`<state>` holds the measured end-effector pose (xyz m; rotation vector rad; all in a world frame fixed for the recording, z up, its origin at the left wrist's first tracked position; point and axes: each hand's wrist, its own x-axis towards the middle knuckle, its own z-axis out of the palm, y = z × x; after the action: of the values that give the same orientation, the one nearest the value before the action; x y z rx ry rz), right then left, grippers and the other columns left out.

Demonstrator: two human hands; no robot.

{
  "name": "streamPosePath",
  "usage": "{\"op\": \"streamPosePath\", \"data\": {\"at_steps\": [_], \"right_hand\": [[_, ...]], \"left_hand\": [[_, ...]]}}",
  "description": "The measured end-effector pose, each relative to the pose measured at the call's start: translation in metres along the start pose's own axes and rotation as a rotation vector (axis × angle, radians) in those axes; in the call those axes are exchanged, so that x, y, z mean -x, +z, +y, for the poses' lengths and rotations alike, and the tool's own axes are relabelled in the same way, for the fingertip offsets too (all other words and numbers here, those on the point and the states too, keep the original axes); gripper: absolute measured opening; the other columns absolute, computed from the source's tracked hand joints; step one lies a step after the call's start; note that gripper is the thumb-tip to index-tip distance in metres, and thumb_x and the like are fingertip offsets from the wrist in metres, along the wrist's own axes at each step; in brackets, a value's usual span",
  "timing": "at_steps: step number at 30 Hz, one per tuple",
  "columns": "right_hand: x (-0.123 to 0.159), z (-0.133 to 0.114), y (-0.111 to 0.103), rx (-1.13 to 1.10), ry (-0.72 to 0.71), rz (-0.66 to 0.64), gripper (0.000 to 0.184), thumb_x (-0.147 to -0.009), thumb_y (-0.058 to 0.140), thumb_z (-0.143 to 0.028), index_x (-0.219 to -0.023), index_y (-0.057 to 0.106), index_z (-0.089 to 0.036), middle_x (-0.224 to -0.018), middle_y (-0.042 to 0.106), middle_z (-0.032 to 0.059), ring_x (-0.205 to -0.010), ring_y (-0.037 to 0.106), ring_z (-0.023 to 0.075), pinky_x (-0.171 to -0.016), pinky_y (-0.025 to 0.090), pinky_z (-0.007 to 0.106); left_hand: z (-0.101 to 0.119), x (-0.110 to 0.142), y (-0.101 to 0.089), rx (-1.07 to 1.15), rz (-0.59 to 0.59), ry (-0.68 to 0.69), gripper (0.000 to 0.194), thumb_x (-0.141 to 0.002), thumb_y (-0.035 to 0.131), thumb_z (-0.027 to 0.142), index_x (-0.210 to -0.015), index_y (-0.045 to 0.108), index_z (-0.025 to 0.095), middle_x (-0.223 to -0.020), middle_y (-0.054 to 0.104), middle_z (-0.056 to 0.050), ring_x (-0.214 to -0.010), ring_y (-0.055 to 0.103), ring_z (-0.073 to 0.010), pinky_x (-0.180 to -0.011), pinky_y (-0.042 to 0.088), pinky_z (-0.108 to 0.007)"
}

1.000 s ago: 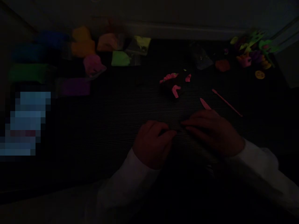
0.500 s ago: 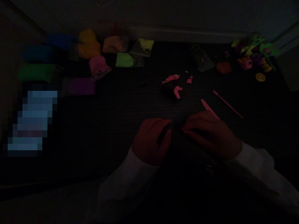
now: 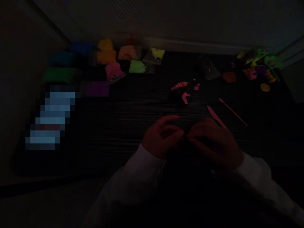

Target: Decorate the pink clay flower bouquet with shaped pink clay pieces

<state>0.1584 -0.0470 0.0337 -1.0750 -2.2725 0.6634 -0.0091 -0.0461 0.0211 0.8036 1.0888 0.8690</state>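
The left hand (image 3: 161, 139) has drawn thumb to finger beside the pinching right hand (image 3: 216, 144) (I can't tell what's held); a drifting knuckle could nudge the pink knife (image 3: 215, 115) at its twelve o'clock

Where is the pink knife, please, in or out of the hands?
Out: the knife lies on the table beyond the right hand, whose fingertips are elsewhere.

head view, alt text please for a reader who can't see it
In dim light, a person's bare left hand and bare right hand nearly meet over a dark table; anything held is indiscernible. Beyond lie a dark lump with pink trim and a pink knife-shaped tool.
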Motion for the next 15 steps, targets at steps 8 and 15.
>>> {"op": "streamPosePath", "data": {"at_steps": [8, 15], "right_hand": [[0.0001, -0.0019, 0.0037, -0.050, 0.085, 0.000, 0.010, -0.075, 0.053, -0.018, -0.085, 0.055, -0.021, -0.082, 0.059, 0.0030, -0.081, 0.054, 0.0160, -0.075, 0.042, 0.034], [-0.0006, -0.0056, 0.0056, -0.089, 0.138, 0.052, 0.013, -0.074, 0.054, -0.020, -0.087, 0.055, -0.021, -0.085, 0.059, 0.0035, -0.083, 0.055, 0.0165, -0.074, 0.043, 0.034]], "left_hand": [[-0.0006, -0.0020, -0.0019, 0.041, 0.008, 0.014, 0.039, -0.057, 0.065, 0.011, -0.094, 0.054, 0.018, -0.062, 0.060, 0.004, -0.046, 0.054, -0.0062, -0.046, 0.047, -0.019], [-0.0011, 0.0029, -0.0026, 0.086, 0.081, 0.058, 0.034, -0.058, 0.065, 0.011, -0.090, 0.055, 0.018, -0.064, 0.061, 0.004, -0.053, 0.057, -0.0079, -0.054, 0.051, -0.021]]}}
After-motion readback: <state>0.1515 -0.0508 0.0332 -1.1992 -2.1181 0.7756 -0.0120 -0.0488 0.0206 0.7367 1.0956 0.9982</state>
